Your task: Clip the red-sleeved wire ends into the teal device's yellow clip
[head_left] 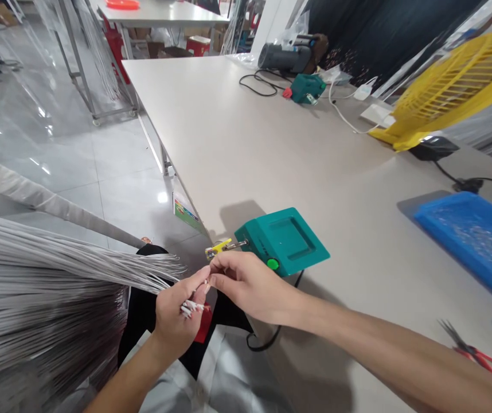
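Observation:
My left hand (180, 312) is closed around several white wires (191, 307), whose ends stick out below the thumb. Fingertips of my right hand (246, 281) pinch together against the left thumb and forefinger; a small whitish wire end seems to lie between them, though the fingers mostly cover it. Just beyond the right hand a green device (287, 238) with a round green button sits at the table edge. From its side a metal rod with a yellow clip (219, 248) points toward my hands. A large bundle of grey-white wires (100, 255) hangs at the left.
On the table (229, 132) at the right lies a blue tray (473, 241) of tiny clear pieces, with red-handled pliers (473, 350) nearer me. A yellow fan (452, 86) stands behind. A second green device (308, 88) and cables lie at the back. A wrapped rail (48, 198) crosses the left.

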### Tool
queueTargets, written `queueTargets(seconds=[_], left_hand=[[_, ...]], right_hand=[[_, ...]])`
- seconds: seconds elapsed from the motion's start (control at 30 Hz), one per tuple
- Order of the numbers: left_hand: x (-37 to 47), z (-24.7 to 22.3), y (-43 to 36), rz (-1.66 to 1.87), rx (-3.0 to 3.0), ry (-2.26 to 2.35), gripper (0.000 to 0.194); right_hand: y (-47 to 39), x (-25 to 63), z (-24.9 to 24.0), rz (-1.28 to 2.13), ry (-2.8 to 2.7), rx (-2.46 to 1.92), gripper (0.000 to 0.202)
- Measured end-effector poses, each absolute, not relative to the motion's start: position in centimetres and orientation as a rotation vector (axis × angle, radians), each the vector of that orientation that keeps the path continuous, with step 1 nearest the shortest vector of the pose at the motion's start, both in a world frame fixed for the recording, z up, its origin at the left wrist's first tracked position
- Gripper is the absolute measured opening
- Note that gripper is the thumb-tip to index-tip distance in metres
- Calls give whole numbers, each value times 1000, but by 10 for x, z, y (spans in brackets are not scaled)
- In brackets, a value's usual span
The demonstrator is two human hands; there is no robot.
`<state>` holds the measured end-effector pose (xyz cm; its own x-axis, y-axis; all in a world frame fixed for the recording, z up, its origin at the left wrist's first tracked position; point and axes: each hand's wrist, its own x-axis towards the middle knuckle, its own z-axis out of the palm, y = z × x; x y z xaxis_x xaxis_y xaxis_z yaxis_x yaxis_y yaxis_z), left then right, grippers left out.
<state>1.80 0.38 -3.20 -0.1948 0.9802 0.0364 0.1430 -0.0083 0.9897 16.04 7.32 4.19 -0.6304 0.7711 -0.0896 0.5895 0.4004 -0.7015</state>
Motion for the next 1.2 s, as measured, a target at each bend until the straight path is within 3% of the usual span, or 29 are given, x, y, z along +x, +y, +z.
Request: queueTargets(seconds=[0.1,0.2,0.27,0.57,0.73,1.03,1.2], left_hand=[[18,-24,9,1190,1015,1437,36],[17,-17,16,1139,916,1444,41],[16,-16,19,1134,885,1417,43],[22,-26,32,1178,713,1281,51],[24,-27,37,1153,698,1315,56],[27,-27,41,1153,782,1382,43],[26,-27,38,1210,784,1419,38]], right_hand=[[82,172,47,744,-2487,-1095,17],[94,183,45,169,-2701,-1040,36],[101,187,43,-23,-2855,-1009,30],[115,183,44,-146,-3044,-1019,10],[118,183,44,-154,-3122,-991,17],[118,184,39,-114,-3046,-1026,6],[119,187,31,-47,-2957,-1017,46]])
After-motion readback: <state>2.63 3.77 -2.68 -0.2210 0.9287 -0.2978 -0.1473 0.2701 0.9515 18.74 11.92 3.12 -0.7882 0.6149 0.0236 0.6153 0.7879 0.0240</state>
